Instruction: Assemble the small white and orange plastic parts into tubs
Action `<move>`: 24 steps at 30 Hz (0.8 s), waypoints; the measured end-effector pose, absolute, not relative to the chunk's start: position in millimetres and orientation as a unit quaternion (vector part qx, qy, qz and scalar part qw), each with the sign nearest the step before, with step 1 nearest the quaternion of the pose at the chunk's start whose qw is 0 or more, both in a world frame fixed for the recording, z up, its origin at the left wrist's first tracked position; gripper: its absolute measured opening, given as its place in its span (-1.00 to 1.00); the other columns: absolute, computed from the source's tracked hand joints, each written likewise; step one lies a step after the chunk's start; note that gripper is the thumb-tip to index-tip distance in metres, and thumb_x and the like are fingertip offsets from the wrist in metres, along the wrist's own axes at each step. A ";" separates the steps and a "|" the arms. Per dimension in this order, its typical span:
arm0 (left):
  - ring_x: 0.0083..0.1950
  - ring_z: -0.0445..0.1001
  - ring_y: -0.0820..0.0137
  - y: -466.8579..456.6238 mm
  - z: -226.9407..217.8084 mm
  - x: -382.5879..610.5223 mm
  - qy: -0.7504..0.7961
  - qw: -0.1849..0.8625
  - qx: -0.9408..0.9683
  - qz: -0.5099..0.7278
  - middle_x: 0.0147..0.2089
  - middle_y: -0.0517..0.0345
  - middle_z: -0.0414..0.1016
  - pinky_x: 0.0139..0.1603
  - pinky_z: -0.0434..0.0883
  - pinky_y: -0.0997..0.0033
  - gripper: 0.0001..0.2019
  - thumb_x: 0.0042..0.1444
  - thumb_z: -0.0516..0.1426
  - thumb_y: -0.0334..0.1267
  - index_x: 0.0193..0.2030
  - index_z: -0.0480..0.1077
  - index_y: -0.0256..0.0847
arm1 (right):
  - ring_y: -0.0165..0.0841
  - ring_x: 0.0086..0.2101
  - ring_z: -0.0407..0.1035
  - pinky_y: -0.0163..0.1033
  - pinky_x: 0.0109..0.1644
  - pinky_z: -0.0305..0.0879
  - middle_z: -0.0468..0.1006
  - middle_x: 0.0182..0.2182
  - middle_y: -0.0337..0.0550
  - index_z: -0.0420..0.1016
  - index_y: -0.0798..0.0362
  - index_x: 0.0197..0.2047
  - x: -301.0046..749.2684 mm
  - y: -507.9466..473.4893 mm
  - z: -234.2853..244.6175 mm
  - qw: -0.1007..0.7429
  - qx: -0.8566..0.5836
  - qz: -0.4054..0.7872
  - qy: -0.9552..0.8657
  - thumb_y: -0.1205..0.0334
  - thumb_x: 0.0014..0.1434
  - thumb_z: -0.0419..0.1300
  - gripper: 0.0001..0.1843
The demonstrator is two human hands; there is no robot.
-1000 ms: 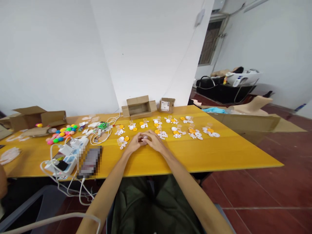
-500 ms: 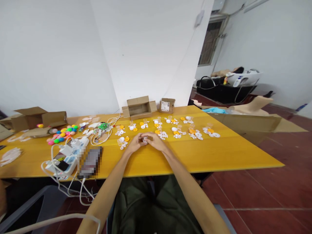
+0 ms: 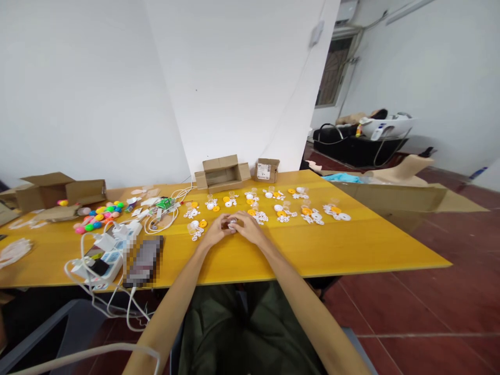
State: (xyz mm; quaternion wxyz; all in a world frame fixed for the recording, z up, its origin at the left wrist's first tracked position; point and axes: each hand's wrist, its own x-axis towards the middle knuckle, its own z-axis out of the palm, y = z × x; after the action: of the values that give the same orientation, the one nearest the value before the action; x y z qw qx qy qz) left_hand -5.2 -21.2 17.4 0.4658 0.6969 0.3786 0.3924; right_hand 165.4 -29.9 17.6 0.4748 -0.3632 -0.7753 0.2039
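My left hand [image 3: 217, 229] and my right hand [image 3: 247, 227] meet above the yellow table [image 3: 312, 250], fingers curled toward each other. Between them is a small whitish piece [image 3: 232, 224], mostly covered by the fingers and too small to name; both hands close on it. Just left of my left hand lies a group of an orange disc [image 3: 202, 223], a clear cup [image 3: 191, 227] and small white pieces [image 3: 195, 235]. Behind my right hand, more white perforated pieces [image 3: 261, 216] sit with another orange disc.
Several similar groups of parts, one with a white disc [image 3: 344, 216], spread across the back. An open cardboard box [image 3: 222, 177] and a smaller box [image 3: 267, 171] stand by the wall. Leftward are coloured balls [image 3: 100, 213], a power strip [image 3: 117, 252] and a phone [image 3: 145, 260].
The hands stay together in nearly the same place, with only a slight shift of the fingers around the whitish piece. The camera view has turned a little.
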 end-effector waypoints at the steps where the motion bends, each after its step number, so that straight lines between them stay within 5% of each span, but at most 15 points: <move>1: -0.02 0.56 0.23 -21.3 17.3 -5.0 0.378 0.468 0.696 0.391 -0.07 0.05 0.60 0.03 0.47 0.24 -0.49 -0.09 0.36 -0.23 0.03 0.37 -0.20 | -0.24 -0.16 0.47 -0.15 -0.02 0.38 0.62 -0.22 -0.14 0.62 -0.05 -0.19 165.4 -30.8 17.6 0.476 -0.372 0.189 -0.774 0.31 0.16 0.28 -0.86; 10: -0.06 0.57 0.27 -23.4 19.6 -5.9 0.377 0.457 0.704 0.392 -0.08 0.06 0.62 0.02 0.48 0.27 -0.52 -0.06 0.36 -0.20 0.01 0.38 -0.21 | -0.28 -0.13 0.47 -0.17 0.01 0.36 0.61 -0.18 -0.13 0.61 -0.05 -0.15 162.8 -36.2 21.0 0.476 -0.364 0.169 -0.783 0.36 0.25 0.17 -0.79; 17: -0.01 0.58 0.23 -20.6 16.1 -6.1 0.367 0.466 0.704 0.390 -0.05 0.02 0.61 0.02 0.49 0.24 -0.48 -0.07 0.37 -0.22 0.05 0.38 -0.20 | -0.25 -0.21 0.44 -0.19 -0.12 0.35 0.58 -0.29 -0.15 0.58 -0.04 -0.27 163.7 -37.0 21.9 0.468 -0.412 0.140 -0.769 0.20 0.18 0.29 -0.94; 24: -0.09 0.58 0.27 -23.6 20.4 -4.9 0.366 0.461 0.706 0.394 -0.14 0.08 0.62 -0.01 0.49 0.26 -0.58 -0.08 0.38 -0.20 -0.07 0.41 -0.21 | -0.24 -0.13 0.43 -0.12 0.01 0.33 0.61 -0.15 -0.14 0.58 -0.09 -0.01 162.5 -38.5 21.8 0.459 -0.386 0.144 -0.787 0.30 0.25 0.18 -0.73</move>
State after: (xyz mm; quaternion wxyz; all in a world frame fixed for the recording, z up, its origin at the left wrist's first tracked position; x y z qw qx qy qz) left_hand -4.9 -23.6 20.4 0.4607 0.7063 0.3660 0.3936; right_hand 162.5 -38.5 21.8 0.4590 -0.3863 -0.7870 0.1442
